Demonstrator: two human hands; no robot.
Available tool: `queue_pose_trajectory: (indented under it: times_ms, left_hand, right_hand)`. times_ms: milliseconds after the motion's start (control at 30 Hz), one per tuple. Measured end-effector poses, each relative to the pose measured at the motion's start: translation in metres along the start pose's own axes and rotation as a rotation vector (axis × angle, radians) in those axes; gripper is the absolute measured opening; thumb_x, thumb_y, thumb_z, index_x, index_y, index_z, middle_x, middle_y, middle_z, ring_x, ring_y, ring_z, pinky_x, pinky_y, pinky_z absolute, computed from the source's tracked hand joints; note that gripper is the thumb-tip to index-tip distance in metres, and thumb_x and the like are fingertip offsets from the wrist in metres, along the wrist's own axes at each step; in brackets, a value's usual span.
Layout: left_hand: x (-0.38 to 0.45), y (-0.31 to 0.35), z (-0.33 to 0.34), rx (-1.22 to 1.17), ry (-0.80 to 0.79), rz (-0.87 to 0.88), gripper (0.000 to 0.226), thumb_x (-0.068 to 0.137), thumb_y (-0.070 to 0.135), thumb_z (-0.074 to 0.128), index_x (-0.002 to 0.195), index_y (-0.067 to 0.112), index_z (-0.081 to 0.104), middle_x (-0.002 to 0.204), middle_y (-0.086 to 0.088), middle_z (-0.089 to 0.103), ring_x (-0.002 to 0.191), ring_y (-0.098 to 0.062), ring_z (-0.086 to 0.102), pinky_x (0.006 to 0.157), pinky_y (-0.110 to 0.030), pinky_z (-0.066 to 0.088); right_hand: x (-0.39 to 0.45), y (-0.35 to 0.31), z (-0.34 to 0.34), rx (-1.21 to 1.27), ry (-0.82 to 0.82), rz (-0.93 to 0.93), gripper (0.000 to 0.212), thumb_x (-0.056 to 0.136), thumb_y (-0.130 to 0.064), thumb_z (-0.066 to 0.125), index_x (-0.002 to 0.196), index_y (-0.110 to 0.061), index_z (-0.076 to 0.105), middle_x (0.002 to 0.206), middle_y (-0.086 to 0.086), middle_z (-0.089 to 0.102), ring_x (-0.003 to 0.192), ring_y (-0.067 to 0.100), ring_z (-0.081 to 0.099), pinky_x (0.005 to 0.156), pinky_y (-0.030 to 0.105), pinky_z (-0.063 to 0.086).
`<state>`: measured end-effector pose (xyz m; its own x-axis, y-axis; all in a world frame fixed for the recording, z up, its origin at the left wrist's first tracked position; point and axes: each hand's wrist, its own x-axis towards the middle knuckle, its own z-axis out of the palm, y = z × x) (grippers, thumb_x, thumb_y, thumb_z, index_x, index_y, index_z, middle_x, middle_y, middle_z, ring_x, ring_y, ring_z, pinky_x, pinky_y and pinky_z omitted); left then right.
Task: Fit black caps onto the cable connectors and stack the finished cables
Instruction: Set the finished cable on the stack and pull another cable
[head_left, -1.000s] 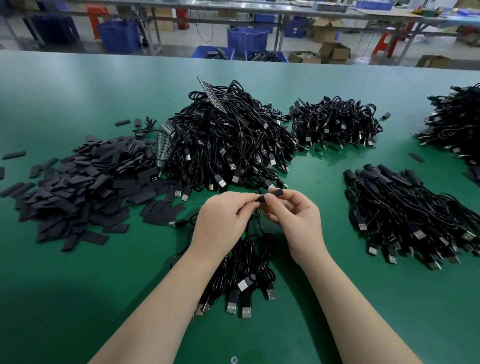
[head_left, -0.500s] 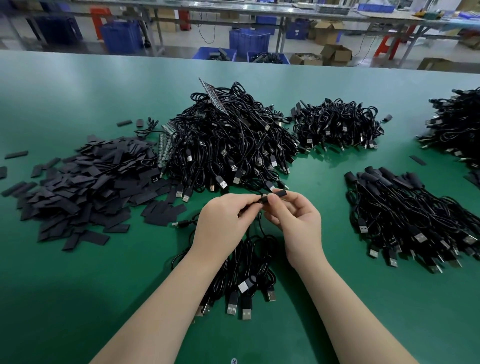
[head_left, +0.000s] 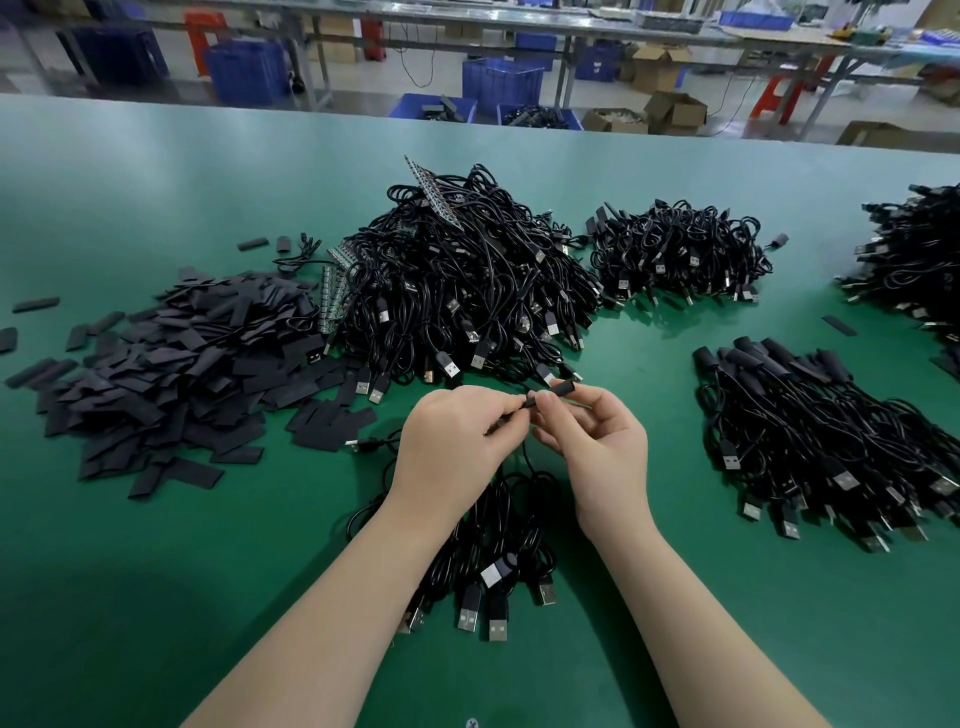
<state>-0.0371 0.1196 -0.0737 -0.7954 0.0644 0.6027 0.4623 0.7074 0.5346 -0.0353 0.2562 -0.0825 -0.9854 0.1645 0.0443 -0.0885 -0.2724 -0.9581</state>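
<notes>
Over the green table my left hand (head_left: 451, 444) pinches the end of a black cable (head_left: 524, 467) near its connector. My right hand (head_left: 597, 447) pinches a small black cap (head_left: 561, 388) at that same end, the cap sticking out past my fingertips. The joint between cap and connector is hidden by my fingers. The cable drops down to a small bundle of cables (head_left: 493, 561) with USB plugs lying between my forearms. A heap of flat black caps (head_left: 171, 364) lies to the left. A stack of capped cables (head_left: 831, 441) lies to the right.
A big tangle of black cables (head_left: 467, 291) sits just beyond my hands, with a smaller pile (head_left: 675, 249) behind it to the right and another pile (head_left: 919, 260) at the right edge. Loose caps are scattered at far left. Blue crates and benches stand past the table's far edge.
Both hands have stayed together at the same spot. The cap in my right hand has shifted slightly at my fingertips; the camera has tipped a little.
</notes>
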Motion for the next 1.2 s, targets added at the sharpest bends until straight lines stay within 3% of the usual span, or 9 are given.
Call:
queue_pose_trajectory:
  times_ms: [200,467,733,1000,1200]
  left_hand:
    - [0.0005,-0.0047,-0.0001,0.029,-0.023,0.069,0.016,0.088,0.018,0.067,0.096,0.009,0.078,0.076,0.000,0.072,0.073,-0.020,0.068,0.069,-0.042,0.054]
    - [0.0013,-0.0015,0.0002,0.031,-0.028,0.060,0.008,0.087,0.012,0.069,0.086,0.014,0.077,0.069,0.006,0.067,0.067,-0.013,0.060,0.065,-0.038,0.051]
    - [0.0003,-0.0021,0.0010,-0.002,-0.052,0.029,0.014,0.086,0.018,0.072,0.098,0.014,0.079,0.084,0.003,0.075,0.081,-0.016,0.069,0.071,-0.041,0.055]
    - [-0.0004,-0.0024,-0.0003,0.014,-0.026,0.037,0.014,0.084,0.017,0.069,0.093,0.014,0.079,0.078,0.005,0.074,0.075,-0.010,0.063,0.074,-0.022,0.043]
    - [-0.0015,-0.0017,0.0018,-0.055,0.000,-0.060,0.019,0.083,0.022,0.067,0.097,0.016,0.079,0.085,0.004,0.076,0.081,-0.009,0.065,0.077,-0.027,0.047]
  right_hand:
    - [-0.0001,-0.0012,-0.0006,0.005,-0.036,0.032,0.012,0.087,-0.011,0.073,0.081,-0.022,0.074,0.081,0.006,0.076,0.080,0.016,0.073,0.069,0.022,0.056]
    - [0.0010,0.0007,-0.0002,0.015,-0.094,0.076,0.019,0.086,-0.010,0.075,0.082,-0.028,0.076,0.081,0.004,0.075,0.080,0.013,0.072,0.072,0.021,0.055]
    - [0.0032,0.0017,-0.0030,0.032,-0.026,0.092,0.011,0.086,-0.011,0.075,0.090,-0.021,0.074,0.084,0.007,0.077,0.083,0.013,0.072,0.071,0.020,0.055]
    - [0.0045,0.0035,-0.0043,0.005,-0.113,0.129,0.008,0.084,-0.016,0.078,0.078,-0.022,0.078,0.066,-0.001,0.067,0.069,0.012,0.064,0.070,0.022,0.055]
    - [0.0038,0.0019,-0.0023,-0.022,-0.121,0.130,0.015,0.083,-0.018,0.078,0.071,-0.027,0.076,0.069,-0.003,0.071,0.073,0.010,0.070,0.068,0.019,0.055]
